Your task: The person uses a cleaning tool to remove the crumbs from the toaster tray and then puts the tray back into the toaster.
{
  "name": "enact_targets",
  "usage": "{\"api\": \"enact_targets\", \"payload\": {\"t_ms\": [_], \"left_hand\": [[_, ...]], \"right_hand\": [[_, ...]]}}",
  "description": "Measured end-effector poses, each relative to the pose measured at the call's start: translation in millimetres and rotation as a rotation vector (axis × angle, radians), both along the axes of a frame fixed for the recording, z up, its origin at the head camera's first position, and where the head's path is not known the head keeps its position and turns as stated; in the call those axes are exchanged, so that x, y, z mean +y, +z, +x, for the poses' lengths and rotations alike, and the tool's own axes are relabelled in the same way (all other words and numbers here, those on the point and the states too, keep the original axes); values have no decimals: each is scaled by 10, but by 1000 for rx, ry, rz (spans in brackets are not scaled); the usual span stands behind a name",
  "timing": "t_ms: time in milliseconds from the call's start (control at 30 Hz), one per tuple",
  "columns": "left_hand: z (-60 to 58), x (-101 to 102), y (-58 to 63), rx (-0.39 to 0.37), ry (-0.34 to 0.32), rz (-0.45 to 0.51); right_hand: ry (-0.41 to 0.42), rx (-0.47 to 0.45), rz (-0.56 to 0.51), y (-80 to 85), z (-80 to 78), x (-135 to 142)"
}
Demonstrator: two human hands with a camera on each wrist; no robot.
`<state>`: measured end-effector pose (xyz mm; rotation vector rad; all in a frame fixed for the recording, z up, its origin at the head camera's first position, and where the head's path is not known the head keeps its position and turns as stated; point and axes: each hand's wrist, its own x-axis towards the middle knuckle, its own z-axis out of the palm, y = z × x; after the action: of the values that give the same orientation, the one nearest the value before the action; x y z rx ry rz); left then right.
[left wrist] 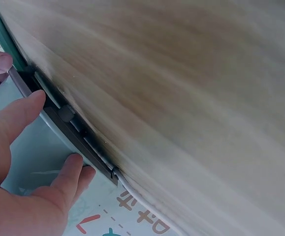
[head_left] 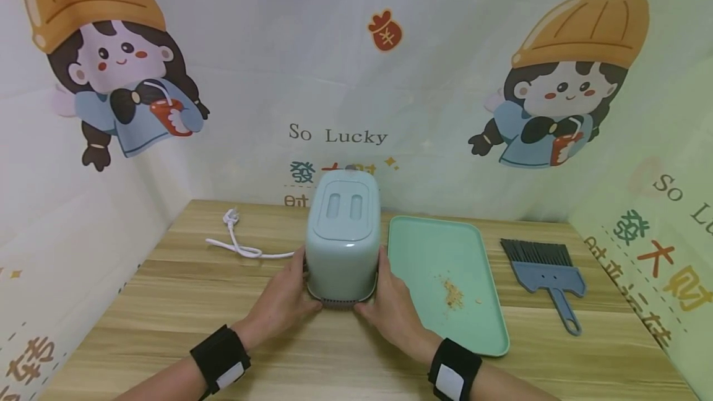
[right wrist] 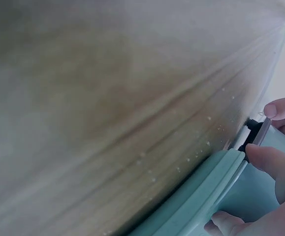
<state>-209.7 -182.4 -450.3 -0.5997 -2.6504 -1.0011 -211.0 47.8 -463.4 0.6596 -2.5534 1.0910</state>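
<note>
A pale blue-green toaster point(head_left: 342, 265) with a two-slot lid stands upright in the middle of the wooden table, gripped from both sides. My left hand point(head_left: 285, 293) holds its left side, thumb at the lower front corner. On the right side my right hand point(head_left: 394, 302) mirrors this, its thumb beside a grey strip point(head_left: 337, 304) along the bottom front edge. The left wrist view shows the toaster's dark underside edge point(left wrist: 78, 135) with a small foot close to the table. Whether the feet touch the wood I cannot tell. The slots are hidden under the lid.
Right of the toaster lies a green tray point(head_left: 412, 246) with a pile of crumbs point(head_left: 453, 294) on it. Farther right is a blue hand brush point(head_left: 548, 274) with dark bristles. A white cord point(head_left: 247, 253) with its plug lies at the left. A printed cloth backdrop point(head_left: 434, 110) borders the table.
</note>
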Motion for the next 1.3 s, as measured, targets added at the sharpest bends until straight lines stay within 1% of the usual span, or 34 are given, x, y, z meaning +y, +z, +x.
{"api": "enact_targets", "payload": {"t_ms": [100,333,533,700,900,1167,1300], "left_hand": [[1,-2,-1,7,5,-12],[-6,-8,10,-12,11,-27],[-15,8,11,0,15,-24],[-11,27,17,20,17,-11],[-13,45,2,17,19,-29],[-48,52,-26,42,33,-46],[-47,29,-53,54,29,-39]], "right_hand": [[-15,20,10,3,3,-8],[-36,47,8,24,13,-29],[-49,62,11,28,8,-34],[-70,46,11,10,-7,-48],[-98,33,11,5,16,-63],[-89,21,5,23,16,-61],[-55,11,15,30,21,-52]]}}
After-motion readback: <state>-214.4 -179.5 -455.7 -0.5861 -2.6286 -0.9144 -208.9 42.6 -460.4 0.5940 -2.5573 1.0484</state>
